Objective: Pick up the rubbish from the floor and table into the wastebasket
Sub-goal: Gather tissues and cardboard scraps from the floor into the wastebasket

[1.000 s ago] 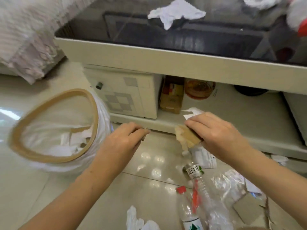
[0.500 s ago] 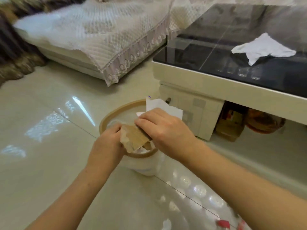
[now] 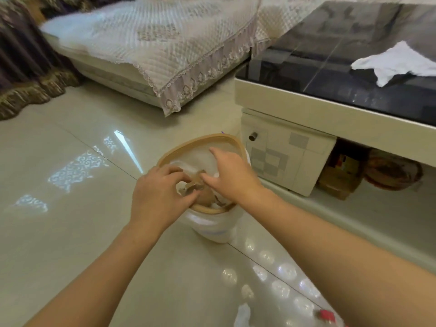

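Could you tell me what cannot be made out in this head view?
- Basket contents: largely hidden behind the left hand and right hand; only brown scraps show.
- Whether the left hand holds a scrap: its fingertips are unclear.
- Red-capped item: cut off by the bottom edge.
- White paper on the table: cut off by the right edge.
- Shelf items: shadowed and blurred.

Both forearms were bare up to the frame's lower edge, with no sleeve or cuff showing on either. The left hand wore no glove, ring or watch, and its wrist carried no band. The right hand was likewise ungloved and without jewellery, its nails short and unpainted where they could be made out, though motion blur softened the fingertips.
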